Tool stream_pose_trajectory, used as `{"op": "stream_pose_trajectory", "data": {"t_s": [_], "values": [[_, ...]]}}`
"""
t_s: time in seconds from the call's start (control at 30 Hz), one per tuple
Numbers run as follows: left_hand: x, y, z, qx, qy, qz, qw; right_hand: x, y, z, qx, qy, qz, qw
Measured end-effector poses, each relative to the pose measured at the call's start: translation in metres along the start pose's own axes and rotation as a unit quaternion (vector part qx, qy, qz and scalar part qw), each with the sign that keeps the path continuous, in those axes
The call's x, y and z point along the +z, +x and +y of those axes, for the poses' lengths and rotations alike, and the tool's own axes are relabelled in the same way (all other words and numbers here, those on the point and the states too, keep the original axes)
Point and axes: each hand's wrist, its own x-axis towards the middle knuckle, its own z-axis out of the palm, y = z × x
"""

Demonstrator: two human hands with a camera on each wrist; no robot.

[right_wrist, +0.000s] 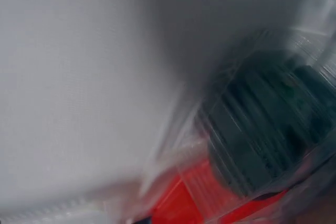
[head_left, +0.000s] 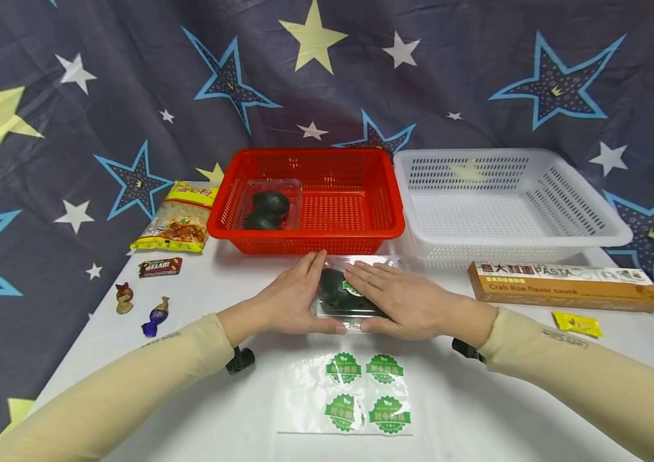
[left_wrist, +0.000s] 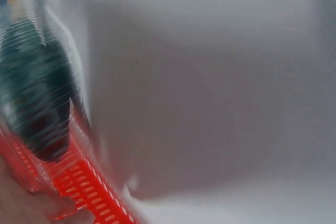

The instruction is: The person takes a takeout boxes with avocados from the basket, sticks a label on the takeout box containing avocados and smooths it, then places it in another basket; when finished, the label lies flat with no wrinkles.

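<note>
A clear plastic box (head_left: 355, 314) of dark green avocados (head_left: 335, 292) sits on the white table, close in front of the red basket. My left hand (head_left: 286, 298) holds the left end of the box, thumb along the near edge and fingers toward the far corner. Across the lid lie the straight fingers of my right hand (head_left: 410, 298), pressing by a round green sticker (head_left: 352, 288) that they partly cover. A sheet of green stickers (head_left: 309, 398) lies nearer to me. Blurred avocados show through the ribbed box wall (left_wrist: 73, 77) in both wrist views.
Behind the box stand a red basket (head_left: 303, 244) holding another avocado box (head_left: 294, 189) and a white basket (head_left: 517, 247). A food bag (head_left: 176, 221), snack bar (head_left: 160, 267) and wrapped candies (head_left: 156, 316) lie left. To the right are a pasta box (head_left: 563, 287) and yellow packet (head_left: 577, 323).
</note>
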Motion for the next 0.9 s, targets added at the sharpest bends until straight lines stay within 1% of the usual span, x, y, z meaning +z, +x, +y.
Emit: {"op": "stream_pose_trajectory", "data": {"t_s": [0.1,0.2,0.37,0.53,0.63,0.77,0.9], "values": [[0.001,0.0,-0.001,0.0,0.0,0.002,1.0,0.001,-0.002,0.0,-0.001,0.001,0.004,1.0],[0.002,0.0,-0.002,-0.001,-0.001,0.002,1.0,0.001,0.001,-0.001,-0.002,0.006,0.005,1.0],[0.001,0.0,-0.001,-0.001,0.001,0.003,1.0,0.001,0.006,-0.004,-0.001,0.028,-0.007,1.0],[0.0,0.001,0.002,-0.01,0.009,-0.002,0.9999,-0.002,0.001,-0.003,-0.004,0.047,-0.018,0.999],[0.0,0.001,0.003,-0.013,0.014,-0.001,0.9998,-0.002,-0.006,-0.001,-0.02,0.048,-0.011,0.999],[0.001,0.0,0.003,-0.014,0.019,0.002,0.9997,-0.001,-0.014,0.002,-0.047,0.04,0.01,0.998],[0.002,-0.001,0.003,-0.016,0.021,0.002,0.9997,0.001,-0.023,0.004,-0.059,0.038,0.03,0.997]]}}
